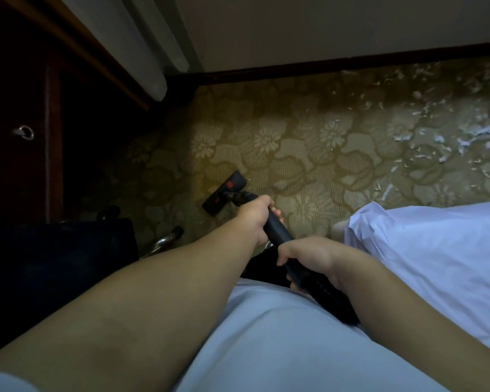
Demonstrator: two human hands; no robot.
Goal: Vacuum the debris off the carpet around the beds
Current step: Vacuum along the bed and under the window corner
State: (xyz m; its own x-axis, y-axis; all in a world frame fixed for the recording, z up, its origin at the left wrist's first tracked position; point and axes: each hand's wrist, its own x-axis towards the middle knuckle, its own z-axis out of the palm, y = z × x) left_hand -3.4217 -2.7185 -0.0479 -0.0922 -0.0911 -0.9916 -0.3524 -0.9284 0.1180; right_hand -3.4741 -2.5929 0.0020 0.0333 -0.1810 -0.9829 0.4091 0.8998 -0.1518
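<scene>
A black vacuum wand (277, 232) runs from my body down to a black floor head (224, 192) with red marks, flat on the floral olive carpet (309, 154). My left hand (255, 215) grips the wand near its lower end. My right hand (309, 260) holds it higher up, where the ribbed hose (334, 299) begins. White paper-like debris (447, 134) lies scattered over the carpet at the right, well away from the floor head.
A white-sheeted bed (441, 258) fills the right foreground. Dark wooden furniture with a metal ring pull (26, 132) stands at the left, a dark bag (57, 250) below it. A chrome leg (167, 240) sits nearby. A dark baseboard (323, 67) and curtain (142, 46) close off the far side.
</scene>
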